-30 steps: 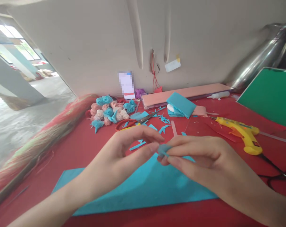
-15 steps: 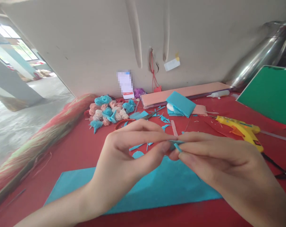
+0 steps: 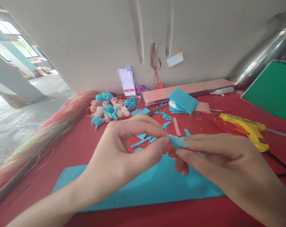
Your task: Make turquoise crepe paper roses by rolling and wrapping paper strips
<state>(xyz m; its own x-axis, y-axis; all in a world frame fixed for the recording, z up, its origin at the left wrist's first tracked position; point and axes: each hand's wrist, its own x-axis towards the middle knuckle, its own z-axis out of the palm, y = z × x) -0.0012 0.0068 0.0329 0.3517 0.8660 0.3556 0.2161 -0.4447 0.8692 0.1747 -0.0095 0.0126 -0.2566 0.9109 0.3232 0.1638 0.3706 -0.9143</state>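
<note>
A small blue paper piece [image 3: 177,141] is pinched between both hands near the middle of the view. My left hand [image 3: 131,151] holds its left end between thumb and forefinger. At its right end, my right hand [image 3: 214,157] grips it with thumb and fingers, other fingertips curled below. Beneath the hands a large blue sheet [image 3: 143,192] lies flat on the red tabletop [image 3: 69,148]. Blue scraps [image 3: 166,116] and partly hidden scissors [image 3: 154,110] are just beyond the hands.
Blue, pink and white paper roses [image 3: 108,109] cluster at the back left. A phone [image 3: 128,83] leans on the wall. Folded blue paper [image 3: 183,100] lies before a long pink stack [image 3: 204,87]. On the right are a yellow glue gun [image 3: 244,126] and green board [image 3: 272,91].
The small blue piece now shows more of its surface between my fingers. Fingertips of my right hand have dropped lower beneath it. The camera view has shifted slightly.
</note>
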